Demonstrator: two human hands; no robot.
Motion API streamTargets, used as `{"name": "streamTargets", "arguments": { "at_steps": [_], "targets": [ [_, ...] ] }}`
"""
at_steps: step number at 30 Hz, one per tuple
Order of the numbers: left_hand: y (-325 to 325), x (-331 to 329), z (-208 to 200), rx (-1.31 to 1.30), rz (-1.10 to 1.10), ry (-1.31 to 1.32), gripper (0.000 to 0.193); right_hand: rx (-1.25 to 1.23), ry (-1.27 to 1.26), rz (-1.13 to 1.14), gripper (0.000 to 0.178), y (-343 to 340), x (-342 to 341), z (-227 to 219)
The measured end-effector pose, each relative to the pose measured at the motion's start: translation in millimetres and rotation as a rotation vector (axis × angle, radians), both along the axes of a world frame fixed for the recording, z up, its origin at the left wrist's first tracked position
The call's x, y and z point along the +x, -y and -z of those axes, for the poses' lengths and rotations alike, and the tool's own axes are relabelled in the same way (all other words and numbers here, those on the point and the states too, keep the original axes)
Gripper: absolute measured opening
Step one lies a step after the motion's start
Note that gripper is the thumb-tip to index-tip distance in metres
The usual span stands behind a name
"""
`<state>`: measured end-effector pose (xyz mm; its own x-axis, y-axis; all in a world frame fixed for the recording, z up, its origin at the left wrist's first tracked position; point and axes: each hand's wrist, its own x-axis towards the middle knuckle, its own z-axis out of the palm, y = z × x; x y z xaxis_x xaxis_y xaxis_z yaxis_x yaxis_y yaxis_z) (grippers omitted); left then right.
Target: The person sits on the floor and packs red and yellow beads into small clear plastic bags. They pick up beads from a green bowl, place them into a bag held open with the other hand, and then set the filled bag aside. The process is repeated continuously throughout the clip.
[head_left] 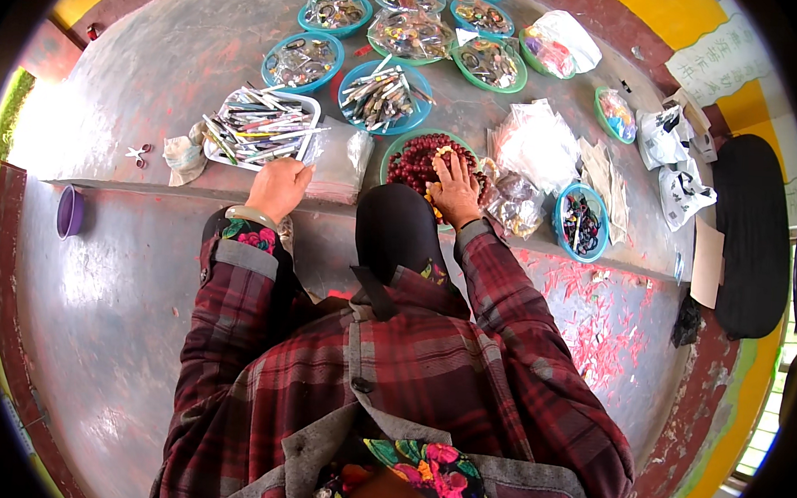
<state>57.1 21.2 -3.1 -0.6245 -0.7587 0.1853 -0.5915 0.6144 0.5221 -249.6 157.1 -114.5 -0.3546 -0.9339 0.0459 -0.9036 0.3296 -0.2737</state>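
My right hand (456,191) rests fingers spread on dark red round beads (412,166) that fill a green basin (387,169). A few yellowish beads show beside its fingertips. My left hand (278,189) is closed at the front edge of a white tray (315,109) heaped with pens (259,126); its fingertips are partly hidden, and a bit of clear plastic shows by the thumb. Flat clear plastic bags (338,166) lie between the tray and the basin. My dark-clothed knee (400,226) hides the basin's near side.
Behind stand several basins of bagged small goods (302,62) and a blue basin of pens (385,104). To the right are plastic bags (535,143), a blue basket (583,224) and a black cushion-like object (753,236). Scissors (138,154) lie left; a purple bucket (70,212) stands lower.
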Motion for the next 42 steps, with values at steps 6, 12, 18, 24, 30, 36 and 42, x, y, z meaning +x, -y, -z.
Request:
{"name": "streamTargets", "arguments": {
  "at_steps": [6, 12, 18, 24, 30, 36, 42],
  "targets": [
    [1, 0, 3, 0.01, 0.005, 0.033, 0.032, -0.026, -0.021, 0.081, 0.06, 15, -13, 19],
    [-2, -5, 2, 0.013, 0.028, 0.025, 0.032, -0.01, -0.053, 0.083, 0.06, 17, -7, 26],
    [-2, -4, 7, -0.009, 0.04, 0.013, 0.03, 0.022, -0.024, 0.088, 0.065, 13, -5, 23],
    [-3, -6, 4, 0.018, 0.06, 0.095, 0.033, 0.032, 0.054, 0.121, 0.067, 15, -13, 25],
    [-3, -4, 6, 0.005, 0.074, 0.077, 0.032, -0.081, -0.051, 0.092, 0.072, 7, 12, 12],
    [-4, -2, 3, 0.031, 0.068, 0.101, 0.03, -0.031, -0.025, 0.044, 0.076, 7, 26, 12],
    [-6, -6, 1, 0.036, 0.066, 0.103, 0.031, -0.045, -0.096, 0.014, 0.073, 2, 22, 30]
  ]
}}
